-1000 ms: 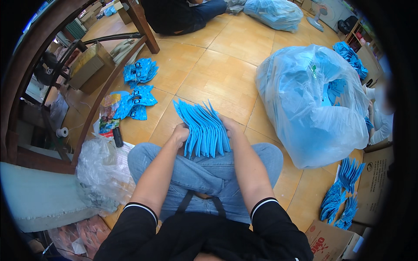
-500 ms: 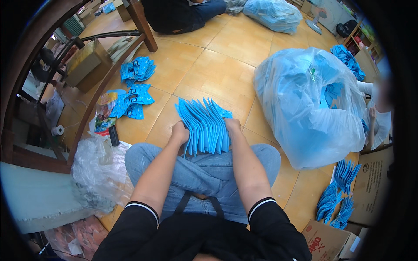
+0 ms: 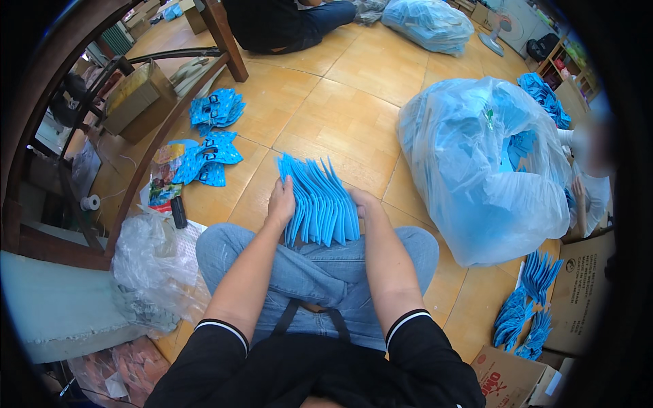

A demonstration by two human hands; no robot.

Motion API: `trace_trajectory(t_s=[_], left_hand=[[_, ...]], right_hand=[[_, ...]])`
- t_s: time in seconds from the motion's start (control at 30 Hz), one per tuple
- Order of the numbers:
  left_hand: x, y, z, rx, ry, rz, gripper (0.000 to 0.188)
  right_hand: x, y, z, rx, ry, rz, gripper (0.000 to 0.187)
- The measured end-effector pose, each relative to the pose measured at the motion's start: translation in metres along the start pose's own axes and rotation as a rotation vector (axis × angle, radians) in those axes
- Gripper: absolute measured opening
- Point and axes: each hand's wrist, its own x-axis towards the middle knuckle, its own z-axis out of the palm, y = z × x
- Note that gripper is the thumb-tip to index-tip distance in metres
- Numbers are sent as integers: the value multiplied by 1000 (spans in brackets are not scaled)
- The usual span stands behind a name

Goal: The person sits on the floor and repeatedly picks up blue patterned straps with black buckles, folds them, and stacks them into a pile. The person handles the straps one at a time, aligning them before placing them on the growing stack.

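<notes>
Between my two hands, over my crossed legs, is a stack of flat blue fabric pieces (image 3: 318,204), standing on edge and fanned out along their top. My left hand (image 3: 281,202) grips the stack's left end, fingers laid along its outer side. At the right end my right hand (image 3: 364,202) presses against the last pieces, its fingers partly hidden behind them. To the left on the floor lie two bundles of patterned blue pieces, an upper bundle (image 3: 218,109) and a lower bundle (image 3: 209,158), each with dark markings on it.
A large clear plastic bag (image 3: 469,170) full of blue pieces stands at right, beside a person (image 3: 592,183). More blue bundles (image 3: 524,306) lie near cardboard boxes (image 3: 581,289). At left are a wooden frame (image 3: 228,41), crumpled clear plastic (image 3: 153,255) and a black object (image 3: 178,212).
My left hand has shifted up slightly, its fingers now showing along the stack's side. The stack's top has fanned a little differently, and the person at right has moved.
</notes>
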Motion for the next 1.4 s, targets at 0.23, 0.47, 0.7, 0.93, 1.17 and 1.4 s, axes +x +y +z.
trace_trajectory(t_s=[0.23,0.47,0.7,0.93,1.17,1.4], left_hand=[[9,-15,1,35,-223,-70,57],[0,10,-25,514,-272,-72,54],[-2,24,-49,546,-326,-14,29],[1,8,-51,205,-366,155,17],[11,25,-44,-317,-524,-38,19],[-1,28,-30,34,-407,228,20]], right_hand=[[-26,7,12,-717,975,-376,25],[-44,0,28,-625,1004,-609,23],[-38,12,18,-302,669,-586,19],[-35,15,26,-147,480,-543,20],[-75,30,72,-1021,957,-817,22],[-33,35,45,-265,500,-575,18]])
